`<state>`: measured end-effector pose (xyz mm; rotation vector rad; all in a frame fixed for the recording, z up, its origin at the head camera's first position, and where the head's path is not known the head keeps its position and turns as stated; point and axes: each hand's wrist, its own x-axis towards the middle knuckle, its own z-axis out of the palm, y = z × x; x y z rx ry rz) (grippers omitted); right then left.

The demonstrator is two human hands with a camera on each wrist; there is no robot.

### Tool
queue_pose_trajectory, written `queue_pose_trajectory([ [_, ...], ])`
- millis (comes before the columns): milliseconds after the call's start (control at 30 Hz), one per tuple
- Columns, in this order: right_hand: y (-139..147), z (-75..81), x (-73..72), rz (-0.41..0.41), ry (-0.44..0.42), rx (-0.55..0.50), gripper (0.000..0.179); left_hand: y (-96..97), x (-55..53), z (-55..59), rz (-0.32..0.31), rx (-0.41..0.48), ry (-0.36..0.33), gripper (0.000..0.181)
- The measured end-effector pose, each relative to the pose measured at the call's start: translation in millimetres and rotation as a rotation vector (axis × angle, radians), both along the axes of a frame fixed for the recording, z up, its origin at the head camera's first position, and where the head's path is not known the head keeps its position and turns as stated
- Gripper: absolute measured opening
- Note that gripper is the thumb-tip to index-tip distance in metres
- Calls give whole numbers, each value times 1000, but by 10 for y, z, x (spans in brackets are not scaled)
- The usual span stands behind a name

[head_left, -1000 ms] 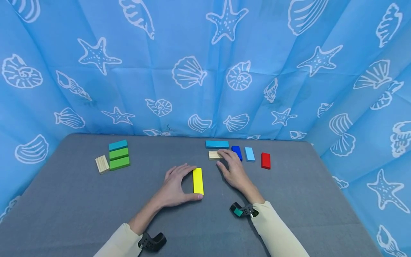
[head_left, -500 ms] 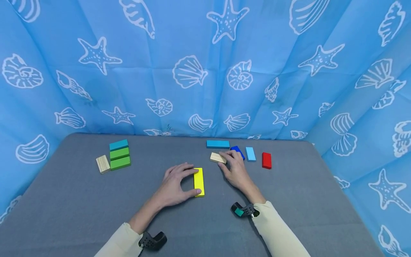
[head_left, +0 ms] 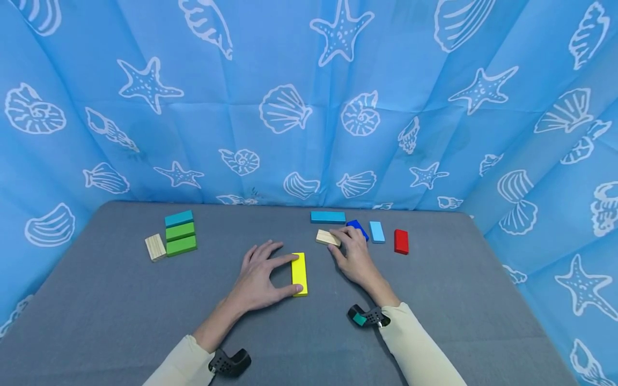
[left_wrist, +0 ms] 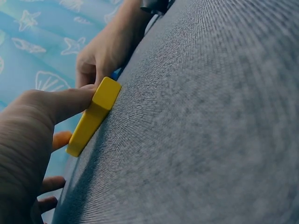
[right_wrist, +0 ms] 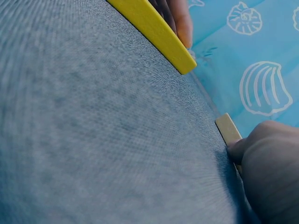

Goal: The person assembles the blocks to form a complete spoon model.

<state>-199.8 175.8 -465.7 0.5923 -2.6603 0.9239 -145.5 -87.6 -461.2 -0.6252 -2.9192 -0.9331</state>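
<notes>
My left hand [head_left: 256, 281] pinches a yellow block [head_left: 299, 274] lengthwise, thumb at the near end and index finger at the far end. In the left wrist view the yellow block [left_wrist: 96, 114] lies low over the cloth, while the other fingers [left_wrist: 52, 185] stick out apart from it. Farther right, my right hand [head_left: 356, 257] grips the right end of a plain wooden block [head_left: 325, 237] between thumb and fingers. The right wrist view shows the thumb against that wooden block [right_wrist: 228, 128]. A dark blue block [head_left: 359, 228] sits just behind the right hand, partly covered by it.
Behind the right hand lies a teal block [head_left: 328, 217]; a light blue block [head_left: 376, 232] and a red block [head_left: 401, 242] are to its right. At the left, green blocks [head_left: 181, 245], another teal block [head_left: 178, 218] and a wooden block [head_left: 155, 247] lie grouped. A blue curtain [head_left: 289, 134] borders the grey tabletop.
The right hand has drawn the wooden block slightly nearer and turned it; the dark blue block has turned too. The left thumb has shifted onto the yellow block, and the left hand's spare fingers have spread away.
</notes>
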Motion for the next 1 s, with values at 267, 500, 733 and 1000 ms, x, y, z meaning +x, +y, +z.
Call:
queue_pose_trajectory([
  [267, -22, 5, -3, -3, 33, -24, 35, -16, 9, 2, -1, 15, 7, 69],
  [500, -150, 93, 49, 33, -137, -227, 31, 4, 1, 9, 4, 2, 21, 70],
  [733, -283, 118, 75, 86, -252, -273, 32, 6, -23, -17, 7, 5, 36, 70],
  [1000, -388, 160, 5, 122, -329, -259, 33, -9, -28, -25, 8, 6, 22, 70],
])
